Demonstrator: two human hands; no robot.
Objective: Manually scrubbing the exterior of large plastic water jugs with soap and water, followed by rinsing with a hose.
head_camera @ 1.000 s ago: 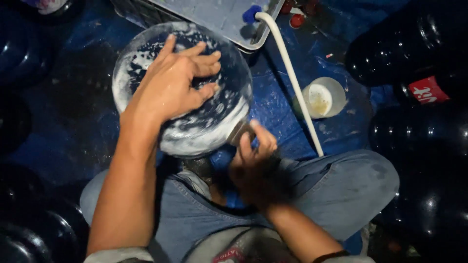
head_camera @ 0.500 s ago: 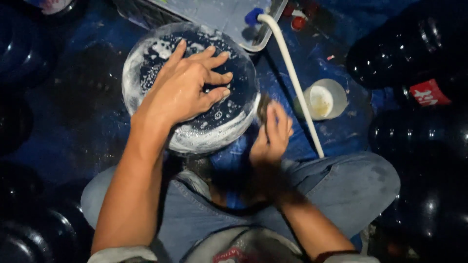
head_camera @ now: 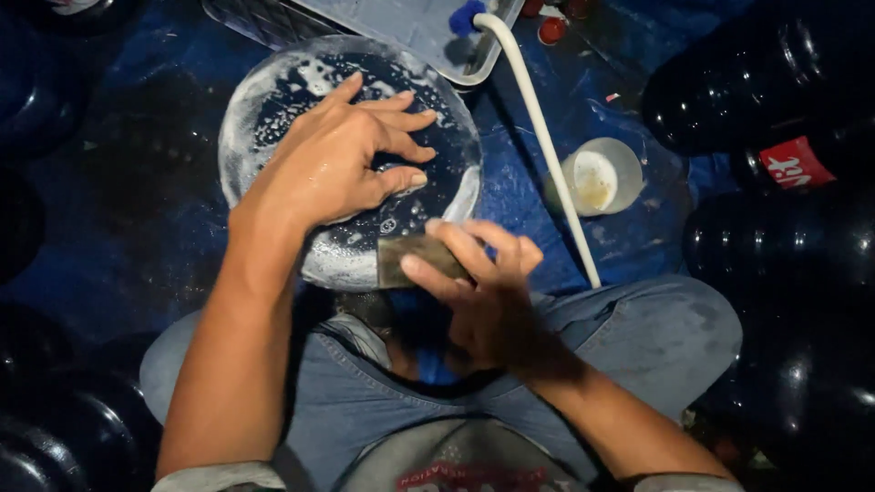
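My left hand (head_camera: 342, 159) lies spread on the soapy jug (head_camera: 273, 109); my right hand (head_camera: 483, 282) grips a sponge (head_camera: 410, 258) at its 5 o'clock.

The left hand (head_camera: 337, 164) covers the middle of the soapy water jug (head_camera: 273, 118)'s base. The jug's body below is hidden. The right hand (head_camera: 483, 282) hides most of the scouring pad (head_camera: 401, 260). The far tray (head_camera: 410, 27), the white hose (head_camera: 538, 128) and the dark bottles (head_camera: 784, 82) at right run off the edges.
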